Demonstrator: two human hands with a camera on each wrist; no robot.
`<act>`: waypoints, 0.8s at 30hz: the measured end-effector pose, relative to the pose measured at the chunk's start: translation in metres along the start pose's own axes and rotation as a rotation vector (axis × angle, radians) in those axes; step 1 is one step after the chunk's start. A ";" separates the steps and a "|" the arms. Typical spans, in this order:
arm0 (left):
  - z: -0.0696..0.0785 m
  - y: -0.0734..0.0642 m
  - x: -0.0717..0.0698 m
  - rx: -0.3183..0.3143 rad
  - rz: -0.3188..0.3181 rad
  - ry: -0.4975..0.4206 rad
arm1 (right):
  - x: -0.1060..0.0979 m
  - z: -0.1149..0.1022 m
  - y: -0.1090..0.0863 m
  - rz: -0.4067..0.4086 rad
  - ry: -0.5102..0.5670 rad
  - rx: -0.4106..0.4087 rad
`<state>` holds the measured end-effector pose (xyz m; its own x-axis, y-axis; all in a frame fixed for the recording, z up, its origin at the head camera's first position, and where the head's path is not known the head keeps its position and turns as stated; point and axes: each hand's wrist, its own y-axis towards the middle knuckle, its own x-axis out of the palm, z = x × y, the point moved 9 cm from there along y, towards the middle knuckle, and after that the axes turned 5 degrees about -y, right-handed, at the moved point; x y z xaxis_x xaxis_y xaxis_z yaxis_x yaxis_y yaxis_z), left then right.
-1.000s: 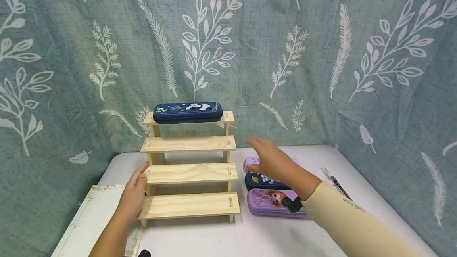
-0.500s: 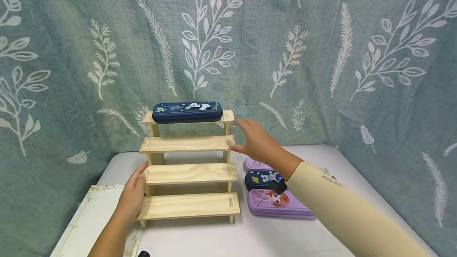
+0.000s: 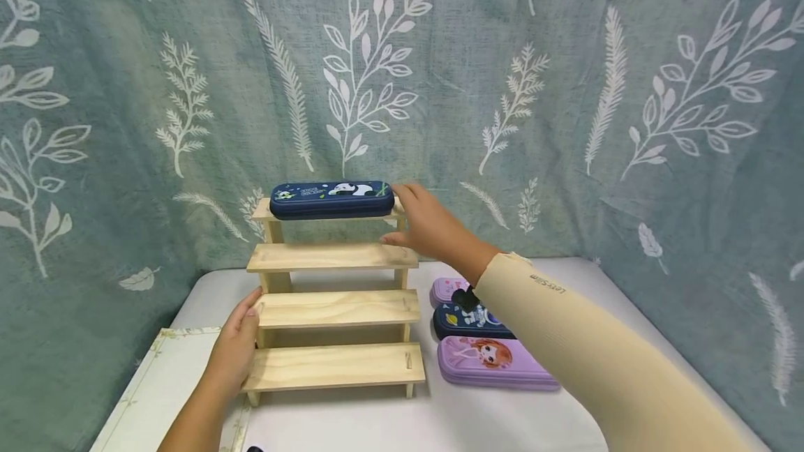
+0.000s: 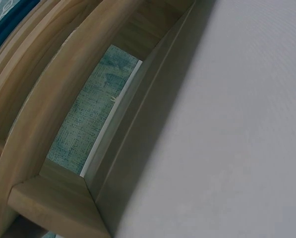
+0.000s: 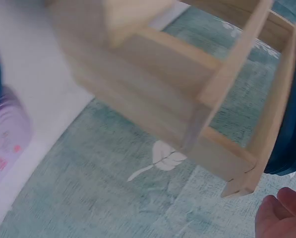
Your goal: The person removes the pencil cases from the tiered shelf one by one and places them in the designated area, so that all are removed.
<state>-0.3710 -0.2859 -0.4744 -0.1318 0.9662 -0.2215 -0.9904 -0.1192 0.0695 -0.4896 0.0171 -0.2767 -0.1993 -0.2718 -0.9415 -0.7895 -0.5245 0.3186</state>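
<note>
A wooden four-tier display rack [image 3: 333, 366] stands on the white table. On its top tier lies a dark blue panda pencil case [image 3: 331, 202]; the lower tiers are bare. My left hand [image 3: 234, 347] holds the rack's left side at the third tier down, thumb in front and other fingers partly hidden behind. My right hand [image 3: 433, 225] is raised at the rack's upper right, fingertips right at the panda case's end and thumb lower, over the second tier. In the right wrist view, fingertips [image 5: 281, 210] show close to the blue case [image 5: 289, 134].
Right of the rack lie a lilac pencil case with a girl print [image 3: 496, 363], a navy astronaut case [image 3: 467, 321] and a pink-lilac case [image 3: 447, 289], partly covered by the right arm. A floral-edged white board [image 3: 169, 382] lies left. A leaf-patterned curtain [image 3: 452, 124] hangs behind.
My right hand has moved left and up, from above the pencil cases on the table to the right end of the panda case. My left hand has stayed at the rack.
</note>
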 end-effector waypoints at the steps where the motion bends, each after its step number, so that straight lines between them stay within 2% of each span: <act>1: 0.001 0.000 -0.001 0.003 0.001 -0.005 | 0.000 -0.001 0.004 -0.009 0.016 0.009; 5: 0.006 0.001 0.002 0.024 -0.004 -0.028 | 0.002 0.003 0.018 -0.034 0.106 0.081; 9: 0.008 0.004 0.005 0.036 -0.007 -0.039 | 0.002 0.006 0.031 -0.017 0.181 0.145; 17: -0.002 -0.001 0.001 -0.009 -0.011 -0.028 | 0.015 -0.003 0.054 -0.025 0.283 0.136; 24: 0.001 -0.001 0.000 0.001 -0.002 -0.021 | 0.022 0.002 0.060 -0.040 0.360 0.148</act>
<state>-0.3699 -0.2851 -0.4740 -0.1287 0.9712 -0.2007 -0.9907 -0.1168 0.0700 -0.5425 -0.0189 -0.2786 0.0292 -0.5327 -0.8458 -0.8730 -0.4257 0.2380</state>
